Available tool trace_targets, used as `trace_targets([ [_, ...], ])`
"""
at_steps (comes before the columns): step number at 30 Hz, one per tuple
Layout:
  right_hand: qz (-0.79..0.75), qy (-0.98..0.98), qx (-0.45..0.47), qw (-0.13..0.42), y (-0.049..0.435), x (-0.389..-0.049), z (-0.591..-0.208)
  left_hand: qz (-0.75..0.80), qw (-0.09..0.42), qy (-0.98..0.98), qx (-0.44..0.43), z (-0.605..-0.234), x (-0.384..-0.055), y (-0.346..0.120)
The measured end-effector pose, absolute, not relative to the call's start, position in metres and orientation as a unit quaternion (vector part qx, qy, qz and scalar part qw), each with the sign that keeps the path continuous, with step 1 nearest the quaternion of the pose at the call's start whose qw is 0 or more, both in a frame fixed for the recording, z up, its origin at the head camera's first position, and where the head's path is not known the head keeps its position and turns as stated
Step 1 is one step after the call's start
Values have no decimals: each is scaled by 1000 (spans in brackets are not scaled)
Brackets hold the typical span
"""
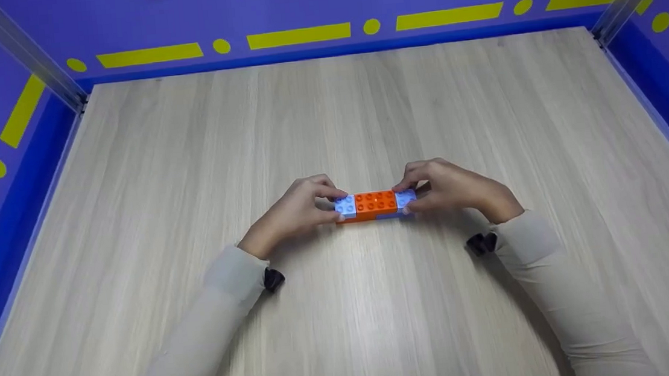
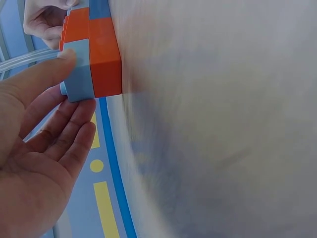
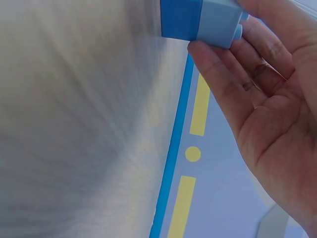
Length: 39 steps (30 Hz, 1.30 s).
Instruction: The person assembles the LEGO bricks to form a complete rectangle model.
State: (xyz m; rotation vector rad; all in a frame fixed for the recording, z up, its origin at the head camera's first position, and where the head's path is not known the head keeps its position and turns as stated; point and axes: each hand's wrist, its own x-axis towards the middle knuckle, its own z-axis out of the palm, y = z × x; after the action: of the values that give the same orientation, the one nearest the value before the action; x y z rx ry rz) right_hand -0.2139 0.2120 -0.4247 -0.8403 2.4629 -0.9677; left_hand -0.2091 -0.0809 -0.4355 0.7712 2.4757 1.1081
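A two-layer row of toy building bricks rests on the table in the head view. An orange brick forms the top middle, with a light blue brick at the left end and another light blue brick at the right end. Below them are an orange brick on the left and a darker blue brick on the right. My left hand pinches the left light blue brick between thumb and fingers. The right one likewise goes to my right hand, which grips it by its front and back sides.
The bricks stand near the middle of a pale wood-grain table. Blue-purple panels with yellow dashes and dots wall its back, left and right sides. Metal posts rise at the back corners.
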Motion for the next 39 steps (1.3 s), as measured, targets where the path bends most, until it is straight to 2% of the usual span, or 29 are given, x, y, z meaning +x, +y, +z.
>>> trace_targets([
  [39,-348,868,-313,167,211,-219,-427,371,144,866,301,-433,-216,-82],
])
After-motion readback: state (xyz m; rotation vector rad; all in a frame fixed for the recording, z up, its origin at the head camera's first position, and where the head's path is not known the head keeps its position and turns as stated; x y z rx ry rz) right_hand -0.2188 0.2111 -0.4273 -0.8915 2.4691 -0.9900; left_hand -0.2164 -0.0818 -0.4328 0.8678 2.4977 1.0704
